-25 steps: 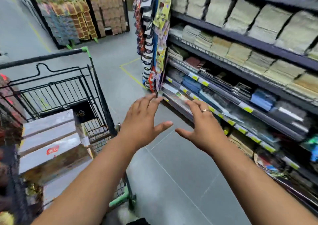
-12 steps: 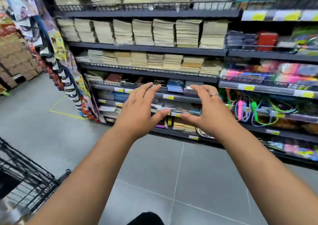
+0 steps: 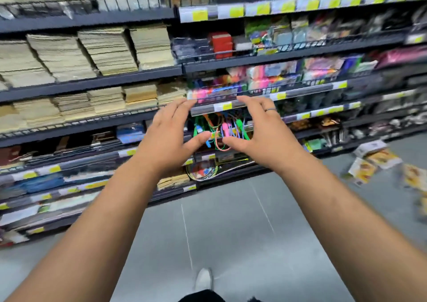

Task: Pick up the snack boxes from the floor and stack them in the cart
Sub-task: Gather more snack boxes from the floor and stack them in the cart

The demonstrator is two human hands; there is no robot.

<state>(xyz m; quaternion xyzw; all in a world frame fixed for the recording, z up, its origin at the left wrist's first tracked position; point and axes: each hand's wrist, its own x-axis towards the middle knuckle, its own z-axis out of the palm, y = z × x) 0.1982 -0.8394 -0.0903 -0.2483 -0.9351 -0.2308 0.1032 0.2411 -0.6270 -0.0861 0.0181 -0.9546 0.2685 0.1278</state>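
1. Stretched forward in front of the dark store shelving (image 3: 138,80): two bare forearms, backs of the hands toward the camera.
2. Left hand (image 3: 166,137): released, fingers nearly straight and a little spread, thumb out to the side, grasping nothing.
3. Right hand (image 3: 263,135): also released, fingers loosely bent, thumb pointing toward the other thumb, grasping nothing; thin ring (image 3: 269,109) on one finger.
4. Thumbs near each other but apart; seen through the gap, a tangle of bright cords (image 3: 221,126) hanging on the shelving.
5. Snack boxes (image 3: 379,160): scattered on the grey floor (image 3: 231,232) at the foot of the shelving's right end, blurred, white and yellow, lying close together. Well apart from both hands, lower than the right hand and off to its right, touched by neither.
6. On the shelving's left half: stacks of beige paper (image 3: 108,49) on several levels.
7. On the shelving's right half: colourful packets, a red box (image 3: 221,44), and yellow price labels (image 3: 227,106) along the shelf edges.
8. In front of the shelving, low between the forearms: the tip of a white shoe (image 3: 203,278) on the floor.
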